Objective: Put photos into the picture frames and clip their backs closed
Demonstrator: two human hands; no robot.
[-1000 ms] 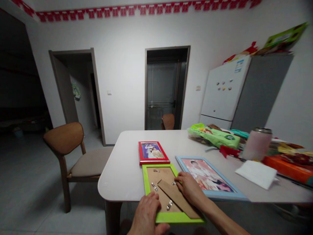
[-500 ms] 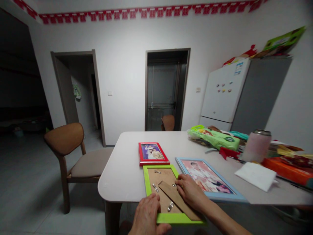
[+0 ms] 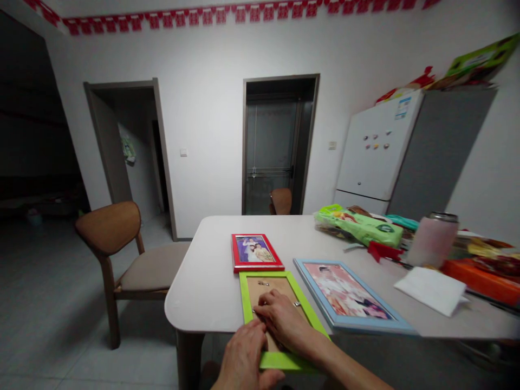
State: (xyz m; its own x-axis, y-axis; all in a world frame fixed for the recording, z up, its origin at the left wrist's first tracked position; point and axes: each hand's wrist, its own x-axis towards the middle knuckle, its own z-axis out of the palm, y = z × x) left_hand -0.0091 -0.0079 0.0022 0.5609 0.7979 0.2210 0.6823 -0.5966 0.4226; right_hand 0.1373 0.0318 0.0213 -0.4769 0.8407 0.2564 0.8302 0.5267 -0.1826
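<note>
A green picture frame (image 3: 248, 304) lies face down at the table's near edge, its brown backing board (image 3: 264, 286) up. My left hand (image 3: 242, 357) presses flat on the frame's near left corner, fingers together. My right hand (image 3: 283, 322) lies over the middle of the backing, fingers curled down at a small metal clip on the left side. It covers the cardboard stand. A red frame (image 3: 255, 252) with a photo lies just beyond. A larger blue frame (image 3: 349, 296) with a photo lies to the right.
On the white table (image 3: 203, 287) at the right are a green snack bag (image 3: 359, 226), a pink tumbler (image 3: 431, 239), a white napkin (image 3: 431, 290) and orange packets (image 3: 481, 276). A wooden chair (image 3: 122, 254) stands at the left. A white fridge (image 3: 377, 151) is behind.
My right hand has moved left from the frame's right edge onto the middle of the backing, now hiding the stand. My left hand has hardly moved.
</note>
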